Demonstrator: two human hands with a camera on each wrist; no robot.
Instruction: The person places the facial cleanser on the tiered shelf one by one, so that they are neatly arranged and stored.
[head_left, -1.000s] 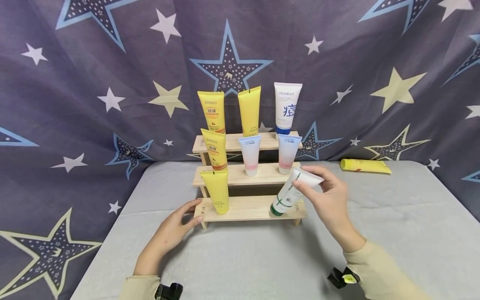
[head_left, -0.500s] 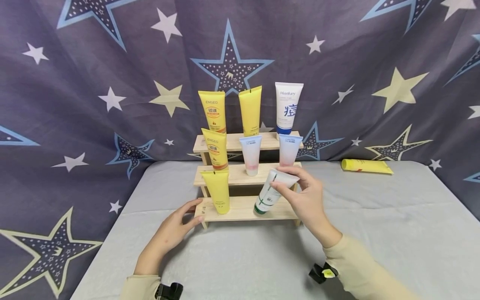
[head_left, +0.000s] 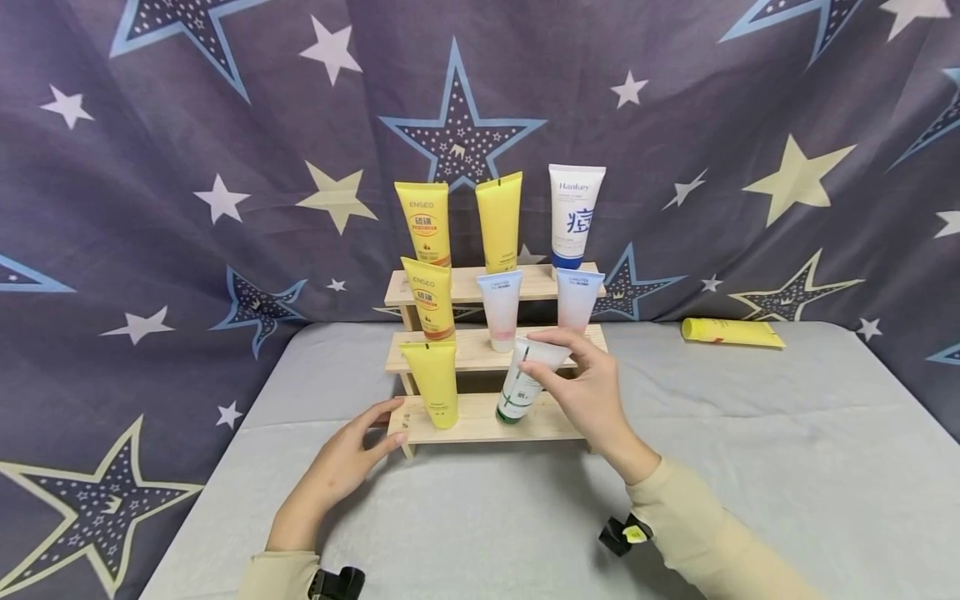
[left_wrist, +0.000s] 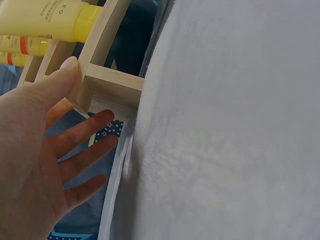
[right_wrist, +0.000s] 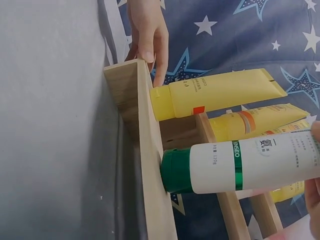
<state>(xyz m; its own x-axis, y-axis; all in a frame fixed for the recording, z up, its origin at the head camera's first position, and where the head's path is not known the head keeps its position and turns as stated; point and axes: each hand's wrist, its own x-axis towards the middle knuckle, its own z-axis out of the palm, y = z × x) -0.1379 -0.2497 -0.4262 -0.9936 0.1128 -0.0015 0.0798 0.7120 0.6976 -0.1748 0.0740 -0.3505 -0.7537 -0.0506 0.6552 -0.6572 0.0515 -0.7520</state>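
Observation:
My right hand (head_left: 592,400) pinches the crimped top of a white squeeze tube (head_left: 519,385) with a green cap. Slightly tilted, the tube has its cap end down at the bottom step of a wooden display stand (head_left: 480,428); in the right wrist view the green cap (right_wrist: 176,171) meets the board. Left of it on that step stands a yellow tube (head_left: 435,383). My left hand (head_left: 347,457) grips the stand's left end. In the left wrist view its thumb (left_wrist: 62,80) lies on the board, and the other fingers spread below.
On the middle step stand a yellow tube (head_left: 430,300) and two pale pink-blue tubes, one partly behind my right hand. Two yellow tubes and a white-blue tube (head_left: 573,217) occupy the top step. Another yellow tube (head_left: 731,332) lies at the back right of the grey-covered table (head_left: 787,450).
My right hand has carried the white tube leftward along the bottom step, from its right end to about the middle, and the tube is more upright. My left hand has stayed put.

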